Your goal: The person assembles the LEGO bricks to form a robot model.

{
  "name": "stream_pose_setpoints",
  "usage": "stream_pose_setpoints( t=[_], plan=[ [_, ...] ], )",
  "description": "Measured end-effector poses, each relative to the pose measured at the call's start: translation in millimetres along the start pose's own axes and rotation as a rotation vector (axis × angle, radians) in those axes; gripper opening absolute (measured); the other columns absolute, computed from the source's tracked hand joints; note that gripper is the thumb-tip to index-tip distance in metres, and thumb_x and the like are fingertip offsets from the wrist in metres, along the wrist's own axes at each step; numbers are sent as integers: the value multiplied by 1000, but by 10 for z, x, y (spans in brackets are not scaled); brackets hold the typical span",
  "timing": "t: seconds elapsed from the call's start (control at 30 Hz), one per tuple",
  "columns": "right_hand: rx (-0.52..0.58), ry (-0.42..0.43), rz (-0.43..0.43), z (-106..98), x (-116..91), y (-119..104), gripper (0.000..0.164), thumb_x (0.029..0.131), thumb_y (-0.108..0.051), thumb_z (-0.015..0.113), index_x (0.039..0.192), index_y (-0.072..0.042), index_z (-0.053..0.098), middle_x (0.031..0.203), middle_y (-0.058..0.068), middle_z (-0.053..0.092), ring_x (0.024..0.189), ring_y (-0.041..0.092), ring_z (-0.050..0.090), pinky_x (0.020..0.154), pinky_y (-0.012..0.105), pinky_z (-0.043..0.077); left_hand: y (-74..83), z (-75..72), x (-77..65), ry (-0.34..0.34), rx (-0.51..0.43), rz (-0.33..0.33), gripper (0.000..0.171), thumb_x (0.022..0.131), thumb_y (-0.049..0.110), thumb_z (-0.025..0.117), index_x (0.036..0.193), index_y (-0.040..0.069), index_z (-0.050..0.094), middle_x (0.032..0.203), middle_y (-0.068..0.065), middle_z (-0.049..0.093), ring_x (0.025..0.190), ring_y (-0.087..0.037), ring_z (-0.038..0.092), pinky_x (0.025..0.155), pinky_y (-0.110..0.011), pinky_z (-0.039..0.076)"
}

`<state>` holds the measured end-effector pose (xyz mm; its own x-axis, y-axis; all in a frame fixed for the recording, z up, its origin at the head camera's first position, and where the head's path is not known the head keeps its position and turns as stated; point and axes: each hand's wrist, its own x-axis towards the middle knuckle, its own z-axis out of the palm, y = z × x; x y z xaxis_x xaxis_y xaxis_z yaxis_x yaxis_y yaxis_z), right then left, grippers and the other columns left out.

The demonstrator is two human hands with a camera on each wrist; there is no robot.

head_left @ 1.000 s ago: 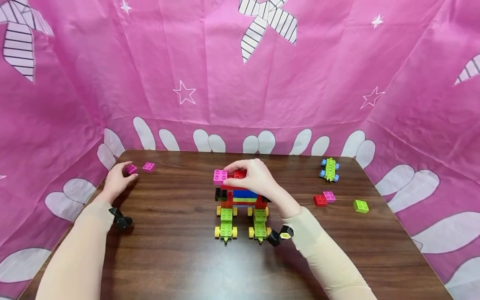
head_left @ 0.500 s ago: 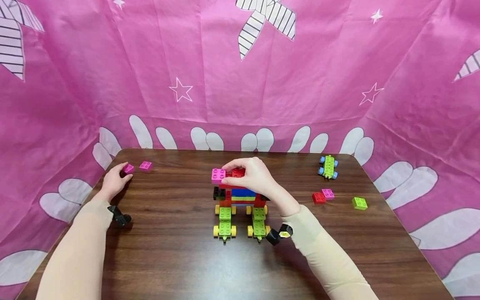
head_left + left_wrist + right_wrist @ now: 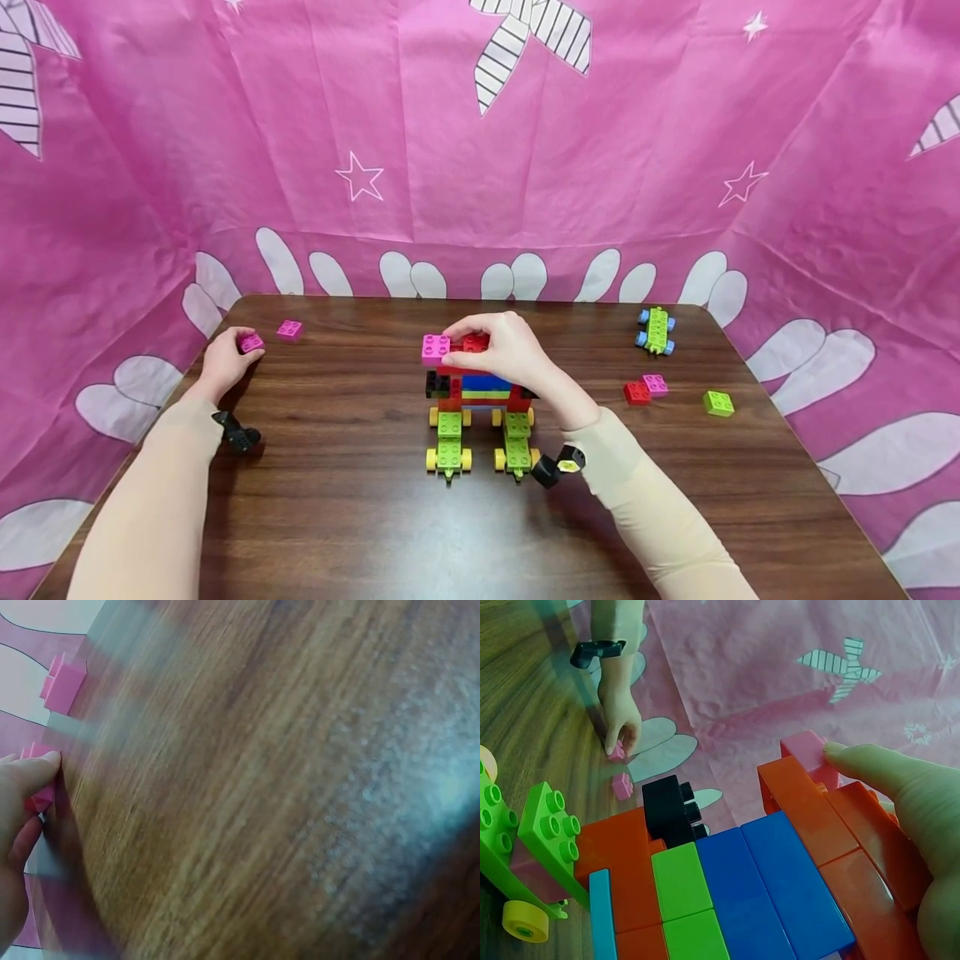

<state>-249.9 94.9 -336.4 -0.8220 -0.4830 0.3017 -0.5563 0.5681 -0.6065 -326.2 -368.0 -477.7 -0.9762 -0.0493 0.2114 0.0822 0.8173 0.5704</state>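
My left hand [image 3: 222, 365] pinches a pink toy brick [image 3: 252, 342] near the table's far left corner. In the left wrist view its thumb lies across that brick. A second pink brick [image 3: 290, 330] lies just beyond. At the middle stands a model of stacked bricks, with red, blue [image 3: 739, 889] and black [image 3: 669, 810] parts above green wheeled bases [image 3: 450, 450]. My right hand [image 3: 512, 350] reaches over its top, thumb and finger gripping a pink brick [image 3: 436, 349] at the upper left end. The far side of this grip is partly hidden.
Right of the model, a red brick [image 3: 637, 393] and a pink brick [image 3: 656, 384] lie together. A lime green brick [image 3: 719, 403] sits farther right. Behind them is a green base with blue wheels [image 3: 657, 331]. A pink curtain [image 3: 480, 167] borders the wooden table [image 3: 352, 517].
My left fingers have closed on the pink brick at the far left, and it shows more fully beside the fingertips. My right hand stays on the model's top. The view has shifted slightly.
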Motion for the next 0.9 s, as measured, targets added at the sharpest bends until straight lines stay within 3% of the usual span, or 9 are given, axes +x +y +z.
stream_pose_setpoints(
  t=[0.23, 0.57, 0.63, 0.8, 0.9],
  plan=[
    [5, 6, 1, -6, 9, -7, 31, 79, -34, 79, 104, -17, 75, 94, -5, 74, 81, 8, 60, 67, 28, 49, 28, -37, -40, -28, 0, -18, 43, 91, 6, 64, 123, -16, 45, 117, -40, 50, 105, -51, 49, 92, -58, 37],
    [2, 13, -4, -10, 7, -11, 31, 79, -33, 79, 104, -17, 75, 94, -4, 74, 81, 8, 61, 67, 27, 49, 87, -115, -88, -16, -11, 20, 44, 92, 12, 64, 123, -14, 49, 116, -37, 54, 104, -47, 52, 89, -53, 40],
    [0, 17, -5, -8, 7, -8, 31, 79, -33, 79, 104, -17, 75, 94, -4, 74, 80, 8, 60, 66, 27, 49, 120, -135, -90, -13, -28, 27, 44, 92, 14, 65, 124, -13, 50, 117, -36, 55, 103, -45, 53, 86, -47, 41],
    [1, 14, -1, -1, -2, -12, 31, 79, -35, 78, 105, -17, 75, 95, -4, 74, 80, 8, 60, 66, 27, 48, 257, -208, -90, -24, -70, 53, 46, 91, 20, 66, 124, -10, 53, 116, -33, 59, 99, -36, 58, 76, -18, 41],
    [1, 10, 3, 2, -8, -15, 32, 79, -35, 78, 105, -17, 75, 95, -5, 74, 81, 8, 60, 67, 27, 48, 385, -259, -84, -59, -125, 57, 48, 91, 22, 67, 125, -10, 54, 116, -31, 60, 91, -14, 59, 72, -9, 38]
  ],
)
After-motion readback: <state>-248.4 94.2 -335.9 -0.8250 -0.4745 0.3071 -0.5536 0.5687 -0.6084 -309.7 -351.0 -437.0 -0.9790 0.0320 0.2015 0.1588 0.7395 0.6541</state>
